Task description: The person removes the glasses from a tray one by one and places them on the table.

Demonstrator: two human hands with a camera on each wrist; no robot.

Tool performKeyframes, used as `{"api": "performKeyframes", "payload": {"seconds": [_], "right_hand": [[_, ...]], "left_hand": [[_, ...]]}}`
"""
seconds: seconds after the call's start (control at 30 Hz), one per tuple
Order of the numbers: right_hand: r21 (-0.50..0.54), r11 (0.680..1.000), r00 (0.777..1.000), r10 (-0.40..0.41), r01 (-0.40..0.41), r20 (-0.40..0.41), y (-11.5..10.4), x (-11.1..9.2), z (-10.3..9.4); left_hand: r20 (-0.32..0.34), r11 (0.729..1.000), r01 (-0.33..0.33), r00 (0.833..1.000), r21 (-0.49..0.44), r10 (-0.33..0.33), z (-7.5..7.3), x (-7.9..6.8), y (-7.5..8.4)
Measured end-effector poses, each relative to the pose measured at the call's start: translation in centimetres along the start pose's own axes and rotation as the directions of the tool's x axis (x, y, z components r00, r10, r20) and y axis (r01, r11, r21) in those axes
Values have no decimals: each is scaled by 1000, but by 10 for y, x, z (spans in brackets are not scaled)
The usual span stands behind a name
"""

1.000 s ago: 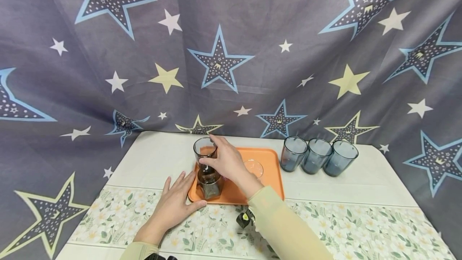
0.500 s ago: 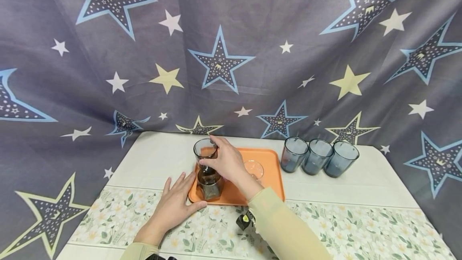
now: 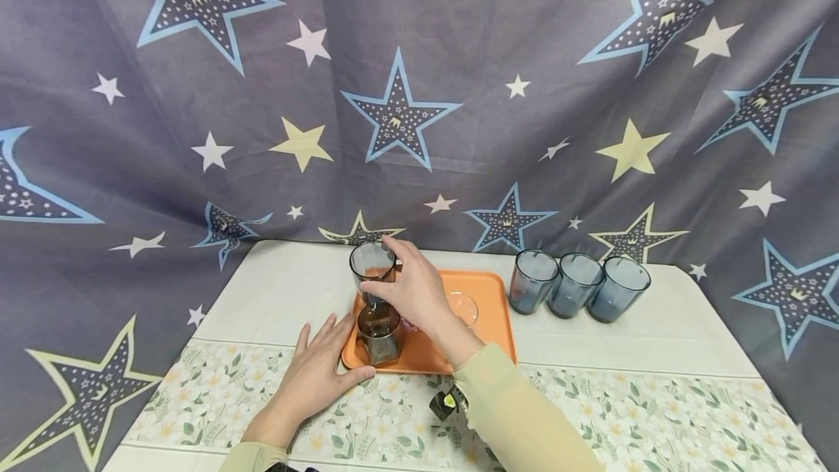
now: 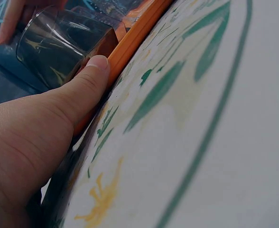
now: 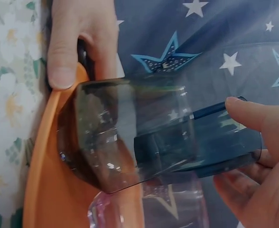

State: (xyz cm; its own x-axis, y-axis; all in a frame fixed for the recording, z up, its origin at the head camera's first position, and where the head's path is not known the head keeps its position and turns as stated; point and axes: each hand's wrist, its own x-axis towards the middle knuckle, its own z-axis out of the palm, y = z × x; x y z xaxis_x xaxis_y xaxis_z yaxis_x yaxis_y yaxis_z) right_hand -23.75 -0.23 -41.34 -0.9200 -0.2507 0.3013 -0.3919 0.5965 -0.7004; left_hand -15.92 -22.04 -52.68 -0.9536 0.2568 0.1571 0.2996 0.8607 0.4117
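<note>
My right hand grips a blue-grey drinking glass near its rim, thumb on one side and fingers on the other. In the right wrist view this glass shows through a smoky brown glass, its base overlapped by the brown one. The smoky brown glass stands upright at the front left corner of the orange tray. My left hand lies at that corner with spread fingers. In the left wrist view its thumb touches the tray's rim, beside the brown glass.
A clear glass stands on the tray's right half, and a pinkish clear glass shows beside the brown one. Three blue-grey glasses stand in a row right of the tray. Behind the floral tablecloth hangs a star-patterned curtain.
Over the last half second, my right hand has raised the blue-grey glass slightly, and more of the brown glass's rim shows. My left hand has stayed at the tray corner.
</note>
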Motion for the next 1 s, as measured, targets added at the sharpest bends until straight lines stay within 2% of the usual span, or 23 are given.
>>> {"api": "performKeyframes", "payload": {"seconds": [0.17,0.4,0.6,1.0], "right_hand": [[51,999,999,-4,6,-41,-8,-4,-10],[183,983,997,8,6,-75,-20,-16,-31],[235,972,994,24,2,-106,-28,-25,-47],[311,950,992,34,5,-119,-22,-47,-87]], "left_hand": [[4,1000,3,1000,1,-3,1,0,-1],[-12,1000,-3,1000,-7,3,3,0,-2],[-12,1000,-5,1000,-16,5,3,-2,-2],[3,1000,5,1000,-6,-5,0,0,0]]}}
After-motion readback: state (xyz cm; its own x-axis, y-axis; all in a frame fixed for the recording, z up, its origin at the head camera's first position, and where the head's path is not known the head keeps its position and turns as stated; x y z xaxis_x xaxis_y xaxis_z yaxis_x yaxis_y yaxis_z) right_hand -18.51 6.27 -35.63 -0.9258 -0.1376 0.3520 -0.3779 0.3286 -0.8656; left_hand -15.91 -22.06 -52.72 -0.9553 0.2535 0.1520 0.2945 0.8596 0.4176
